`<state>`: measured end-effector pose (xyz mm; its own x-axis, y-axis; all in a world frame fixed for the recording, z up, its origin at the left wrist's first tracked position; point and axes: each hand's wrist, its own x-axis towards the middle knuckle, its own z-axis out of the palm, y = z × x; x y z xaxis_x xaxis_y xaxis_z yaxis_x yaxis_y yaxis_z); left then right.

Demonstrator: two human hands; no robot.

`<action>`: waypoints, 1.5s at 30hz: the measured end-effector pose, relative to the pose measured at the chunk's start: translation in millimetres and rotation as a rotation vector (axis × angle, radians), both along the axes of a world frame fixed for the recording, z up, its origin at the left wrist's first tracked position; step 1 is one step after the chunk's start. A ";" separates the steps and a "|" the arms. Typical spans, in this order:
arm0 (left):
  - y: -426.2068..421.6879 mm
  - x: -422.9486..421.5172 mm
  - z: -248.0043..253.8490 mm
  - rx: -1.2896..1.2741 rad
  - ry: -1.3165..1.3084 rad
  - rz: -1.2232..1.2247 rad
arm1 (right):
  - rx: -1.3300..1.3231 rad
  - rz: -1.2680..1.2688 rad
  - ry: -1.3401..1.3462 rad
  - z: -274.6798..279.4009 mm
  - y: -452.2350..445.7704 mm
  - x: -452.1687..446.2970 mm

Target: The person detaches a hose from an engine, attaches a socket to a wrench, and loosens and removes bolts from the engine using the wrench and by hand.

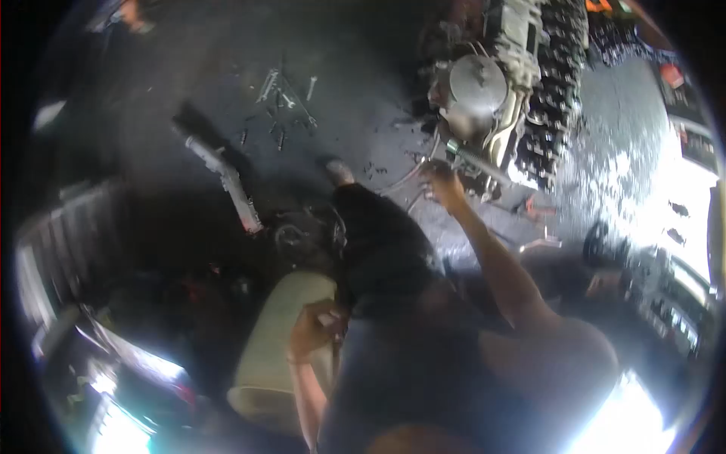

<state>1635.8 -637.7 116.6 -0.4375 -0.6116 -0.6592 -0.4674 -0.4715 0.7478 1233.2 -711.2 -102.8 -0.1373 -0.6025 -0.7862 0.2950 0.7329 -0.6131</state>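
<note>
My right hand (445, 187) reaches to the lower edge of an engine (478, 85), its fingers curled beside a thin hose (401, 181). What it grips is too blurred to tell. Just above it a ribbed spring-like part (476, 160) lies slanted against the engine. Lower down, my left hand (314, 331) is closed in front of a pale rounded container (276, 333). Something small and pale shows between its fingers, too unclear to name.
Several wrenches (286, 97) lie on the dark floor (204, 68) at the upper middle. A long metal tool or bar (227, 181) rests to the left. Red-handled item (535, 208) and metal piece (543, 242) lie right of my right arm. Another person's hand (134, 15) shows top left.
</note>
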 end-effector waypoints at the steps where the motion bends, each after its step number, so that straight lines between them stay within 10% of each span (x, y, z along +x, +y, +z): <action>1: -23.2 10.7 3.2 0.036 -0.001 -0.046 | 0.036 -0.046 -0.001 19.0 3.6 10.8; 3: -71.0 19.5 -3.5 -0.078 0.121 -0.095 | -0.005 -0.648 0.081 48.0 -15.4 20.2; 11: -248.3 30.6 -1.2 -0.142 0.136 -0.589 | -0.296 -1.267 -0.140 38.1 -60.3 5.6; 20: -404.3 39.7 3.4 -0.611 0.391 -1.116 | -0.355 -1.562 0.046 12.1 -91.2 23.8; 30: -507.8 82.8 14.2 -0.583 0.258 -1.433 | 0.026 -1.801 0.353 31.0 -125.5 37.7; 35: -544.9 12.8 -6.9 -0.514 0.263 -1.533 | -0.228 -1.698 0.459 -56.3 -98.0 18.3; 45: -558.2 -181.0 7.6 -0.378 0.258 -1.813 | -0.508 -2.110 0.181 38.9 -92.0 8.4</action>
